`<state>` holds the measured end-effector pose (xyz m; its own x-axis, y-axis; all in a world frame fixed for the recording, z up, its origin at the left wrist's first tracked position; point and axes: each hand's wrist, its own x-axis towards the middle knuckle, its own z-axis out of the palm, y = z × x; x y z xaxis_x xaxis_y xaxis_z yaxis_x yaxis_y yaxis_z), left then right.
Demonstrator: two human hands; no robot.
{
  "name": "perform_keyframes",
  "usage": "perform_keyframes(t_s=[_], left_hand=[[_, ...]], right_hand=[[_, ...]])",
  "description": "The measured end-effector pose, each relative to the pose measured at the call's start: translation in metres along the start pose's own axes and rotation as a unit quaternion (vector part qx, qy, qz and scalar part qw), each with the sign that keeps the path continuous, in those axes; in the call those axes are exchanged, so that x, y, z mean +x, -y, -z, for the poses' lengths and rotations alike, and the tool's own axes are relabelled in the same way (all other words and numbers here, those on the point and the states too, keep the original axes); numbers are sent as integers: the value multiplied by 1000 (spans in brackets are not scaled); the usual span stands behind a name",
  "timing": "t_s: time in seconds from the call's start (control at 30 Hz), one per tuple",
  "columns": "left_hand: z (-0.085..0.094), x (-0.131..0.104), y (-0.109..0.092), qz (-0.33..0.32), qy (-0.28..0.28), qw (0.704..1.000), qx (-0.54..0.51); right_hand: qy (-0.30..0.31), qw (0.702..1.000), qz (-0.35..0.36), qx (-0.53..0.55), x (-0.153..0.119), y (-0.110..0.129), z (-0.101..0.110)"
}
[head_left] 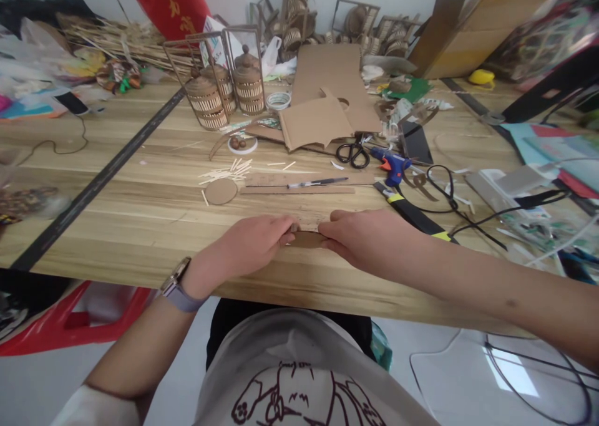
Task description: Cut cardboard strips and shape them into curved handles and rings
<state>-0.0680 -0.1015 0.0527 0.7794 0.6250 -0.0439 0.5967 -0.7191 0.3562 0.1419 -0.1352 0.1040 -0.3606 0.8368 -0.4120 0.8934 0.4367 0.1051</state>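
Observation:
Close to the table's front edge, my left hand (262, 242) and my right hand (355, 236) pinch the two ends of a brown cardboard piece (306, 239). Its lower edge looks curved, and the fingers cover its ends. Just beyond the hands lies a pen (318, 182), on top of flat cardboard strips (266, 189). To the left of these are a round cardboard disc (221, 191) and a loose pile of short thin sticks (234, 170).
Black scissors (353, 154), a blue glue gun (393, 166) and a black-yellow cutter (397, 204) lie on the right. Cardboard sheets (318, 120), a lid with brown beads (242, 144) and lantern-like bamboo models (249, 86) stand farther back. Cables (482, 223) trail at right.

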Motion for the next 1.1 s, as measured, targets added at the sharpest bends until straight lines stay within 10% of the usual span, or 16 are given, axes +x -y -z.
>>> perform_keyframes(t_s=[0.37,0.63,1.1], left_hand=[[-1,5,-2,-2,-7,996,92],[-8,-4,16,99,-113,987,-52],[-16,-14,22,105,-67,980,-156]], right_hand=[[-10,1000,-10,5,3,1,-2],[11,982,-48,182,-1,-28,-15],[19,965,-39,260,-2,-45,-21]])
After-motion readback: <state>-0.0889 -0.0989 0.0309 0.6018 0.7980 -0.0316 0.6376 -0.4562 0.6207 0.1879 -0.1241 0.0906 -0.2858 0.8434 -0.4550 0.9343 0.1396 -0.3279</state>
